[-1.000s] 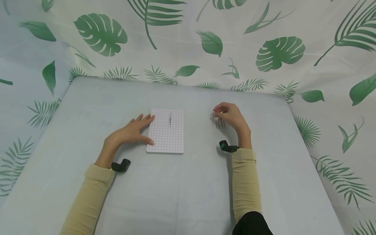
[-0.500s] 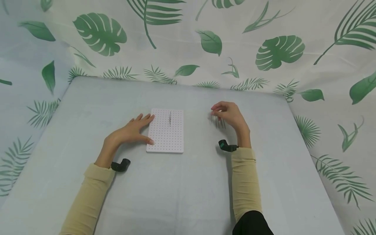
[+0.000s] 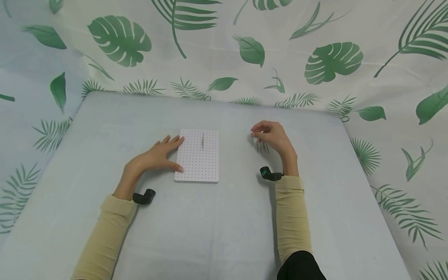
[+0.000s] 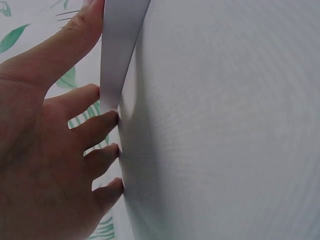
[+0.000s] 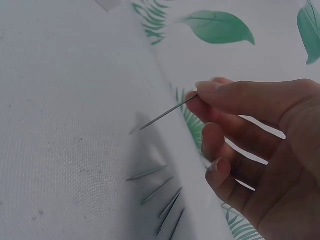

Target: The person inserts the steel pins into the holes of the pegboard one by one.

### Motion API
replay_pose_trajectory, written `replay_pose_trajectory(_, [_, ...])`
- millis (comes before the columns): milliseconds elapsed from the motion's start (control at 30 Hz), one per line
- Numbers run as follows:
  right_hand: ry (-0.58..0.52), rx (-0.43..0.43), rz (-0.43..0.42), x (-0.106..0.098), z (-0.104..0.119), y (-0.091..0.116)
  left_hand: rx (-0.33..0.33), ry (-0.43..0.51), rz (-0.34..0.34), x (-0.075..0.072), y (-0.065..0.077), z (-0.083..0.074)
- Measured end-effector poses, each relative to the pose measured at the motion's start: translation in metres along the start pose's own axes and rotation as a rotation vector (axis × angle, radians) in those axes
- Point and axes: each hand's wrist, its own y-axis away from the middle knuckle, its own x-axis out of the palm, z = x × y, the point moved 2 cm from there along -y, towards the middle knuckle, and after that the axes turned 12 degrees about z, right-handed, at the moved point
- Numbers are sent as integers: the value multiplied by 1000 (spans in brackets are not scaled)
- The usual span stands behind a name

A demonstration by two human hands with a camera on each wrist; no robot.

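Observation:
A white pegboard (image 3: 197, 167) with rows of small holes lies flat on the table. Several thin metal needles (image 3: 202, 142) stand in a line in its upper middle. My left hand (image 3: 154, 157) rests along the board's left side, fingers spread, thumb and fingertips at its edge; in the left wrist view the board's side wall (image 4: 117, 50) shows beside the thumb. To the board's right, my right hand (image 3: 274, 137) pinches one needle (image 5: 167, 112) between thumb and index finger, its free end pointing down near the tabletop. Several loose needles (image 5: 159, 191) lie on the table below that hand.
A pale cloth covers the table (image 3: 196, 233). Behind it hangs a white curtain (image 3: 210, 42) with green leaf prints. A black camera (image 3: 271, 174) sits on the right wrist and another black camera (image 3: 144, 196) on the left.
My right hand has shifted slightly left, lifting a needle away from the loose ones. The left hand and the pegboard have stayed in place.

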Motion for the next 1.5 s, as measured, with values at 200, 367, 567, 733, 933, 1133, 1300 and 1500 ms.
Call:
replay_pose_trajectory(200, [7,-10,-1,0,1,0,0,8,1,-1,0,0])
replay_pose_trajectory(367, [9,-5,3,0,2,-1,2,7,3,-1,0,0])
replay_pose_trajectory(567, [-14,-5,7,1,4,-1,3,5,3,-1,0,1])
replay_pose_trajectory(733, [-39,-19,16,3,8,-2,5,5,6,-1,0,1])
replay_pose_trajectory(933, [-63,-49,27,7,10,-5,6,11,4,-1,0,1])
replay_pose_trajectory(1133, [-59,-58,41,11,13,-7,6,14,6,-1,0,0])
replay_pose_trajectory(1300, [-64,-74,52,14,20,-7,6,15,8,-2,1,-2])
replay_pose_trajectory(1500, [-49,-94,62,16,28,-5,4,9,10,-1,1,-2])
